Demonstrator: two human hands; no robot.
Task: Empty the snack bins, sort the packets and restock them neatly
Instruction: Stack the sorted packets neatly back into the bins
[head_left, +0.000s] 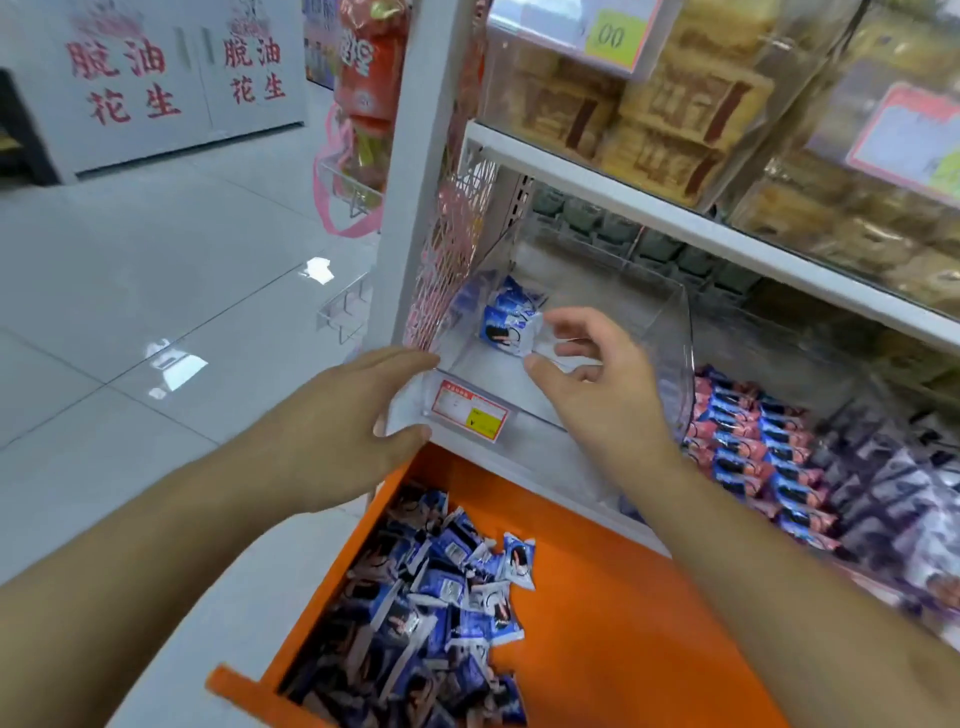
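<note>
A clear plastic snack bin (670, 332) sits on the white shelf at centre, with a few blue and white packets (511, 322) at its back left. My left hand (353, 415) grips the bin's front left corner beside the red and yellow price label (470, 410). Inside the bin, my right hand (587, 374) reaches with loosely spread fingers just right of the packets and holds nothing. Below, an orange tray (597, 597) holds a heap of several blue packets (441, 608).
To the right, a neighbouring bin holds pink and blue packets (748, 447), with purple ones (893, 488) further on. The upper shelf (675, 208) carries bins of brown biscuit packs. The white shelf upright (415, 171) stands left of the bin, with tiled floor (130, 312) beyond.
</note>
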